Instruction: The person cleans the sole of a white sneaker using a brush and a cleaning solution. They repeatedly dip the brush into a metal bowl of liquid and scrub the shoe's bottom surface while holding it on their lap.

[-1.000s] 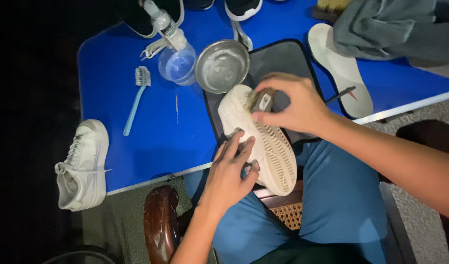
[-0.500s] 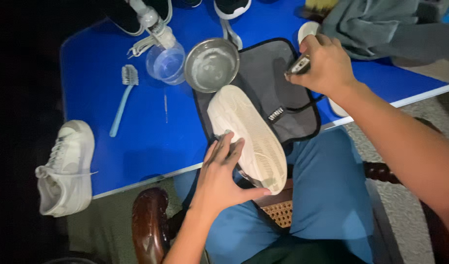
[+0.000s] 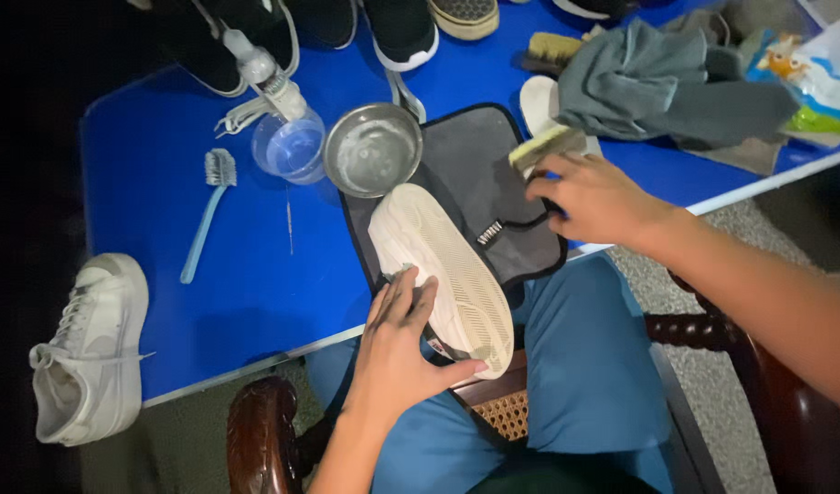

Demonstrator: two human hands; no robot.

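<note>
left hand [image 3: 397, 352] clasps white shoe [image 3: 443, 274], sole up | right hand [image 3: 595, 197] grips brush [image 3: 546, 146]

1. The upper of the upturned white shoe [image 3: 447, 274] was hidden beneath its sole and the left hand [image 3: 397, 352].
2. The brush [image 3: 548, 146] was partly covered by the right hand [image 3: 598, 197]; the grip could not be made out.
3. The dark shoes [image 3: 397, 27] were cut off by the top edge.
4. The bench [image 3: 164, 119] faded into darkness at its left.
</note>
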